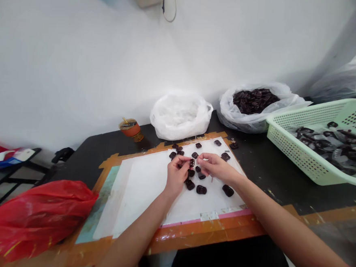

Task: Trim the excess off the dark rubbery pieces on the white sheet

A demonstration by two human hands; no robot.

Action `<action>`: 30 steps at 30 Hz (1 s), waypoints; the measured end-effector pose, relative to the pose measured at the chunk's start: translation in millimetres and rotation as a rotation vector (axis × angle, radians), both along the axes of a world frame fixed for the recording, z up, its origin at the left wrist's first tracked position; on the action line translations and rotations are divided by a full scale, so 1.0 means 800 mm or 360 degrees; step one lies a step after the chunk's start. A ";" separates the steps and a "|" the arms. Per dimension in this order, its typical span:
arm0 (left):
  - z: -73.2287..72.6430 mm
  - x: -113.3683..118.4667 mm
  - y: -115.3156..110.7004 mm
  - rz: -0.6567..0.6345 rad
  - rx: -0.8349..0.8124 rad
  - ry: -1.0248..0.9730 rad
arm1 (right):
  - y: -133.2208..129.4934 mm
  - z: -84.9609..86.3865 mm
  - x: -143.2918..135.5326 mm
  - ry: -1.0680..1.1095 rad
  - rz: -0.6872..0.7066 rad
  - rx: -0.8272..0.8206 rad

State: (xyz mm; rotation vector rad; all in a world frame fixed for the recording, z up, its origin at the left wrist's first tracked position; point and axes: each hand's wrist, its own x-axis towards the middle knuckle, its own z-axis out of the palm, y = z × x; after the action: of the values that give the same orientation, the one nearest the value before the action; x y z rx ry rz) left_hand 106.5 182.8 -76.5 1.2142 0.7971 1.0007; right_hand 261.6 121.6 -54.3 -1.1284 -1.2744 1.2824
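My left hand (179, 170) pinches a small dark brown plastic piece (192, 163) with slots in it, above the white sheet (143, 192). Close beside it on the right, my right hand (212, 166) has thumb and fingertips pressed together near that piece. Whatever sits between those fingertips is too small to make out. Several similar dark pieces lie loose on the sheet around both hands, among them one dark piece (201, 189) just below them and another (228, 190) under my right wrist.
A white plastic bag (181, 121) and a bag of dark pieces (255, 101) stand against the wall. At right is a green basket (310, 161) holding dark and clear parts. An orange-brown cup (130, 128) stands back left; a red bag (38, 217) lies front left.
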 end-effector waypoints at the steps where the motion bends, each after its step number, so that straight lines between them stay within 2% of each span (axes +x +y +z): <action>1: 0.000 0.000 0.000 0.0017 -0.0006 -0.0009 | 0.000 -0.001 -0.001 0.0029 -0.0017 -0.0014; 8: 0.004 -0.001 0.001 -0.0031 -0.0125 -0.0110 | -0.002 0.000 -0.005 0.0279 -0.0093 -0.0067; 17: 0.009 -0.001 0.000 -0.0108 -0.0246 -0.0169 | 0.007 0.000 0.006 0.0706 -0.0006 -0.0462; 24: 0.009 -0.001 0.000 -0.0129 -0.0257 -0.0190 | 0.007 0.000 0.005 0.0948 -0.0057 -0.0321; 30: 0.008 -0.005 0.004 -0.0226 -0.0410 -0.0316 | 0.001 0.002 0.001 0.0690 -0.0110 -0.0227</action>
State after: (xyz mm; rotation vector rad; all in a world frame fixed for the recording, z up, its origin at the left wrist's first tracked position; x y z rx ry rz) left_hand 102.8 186.3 -70.3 0.9210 0.6514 0.8578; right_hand 262.3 122.0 -52.6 -0.9162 -0.8273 1.4853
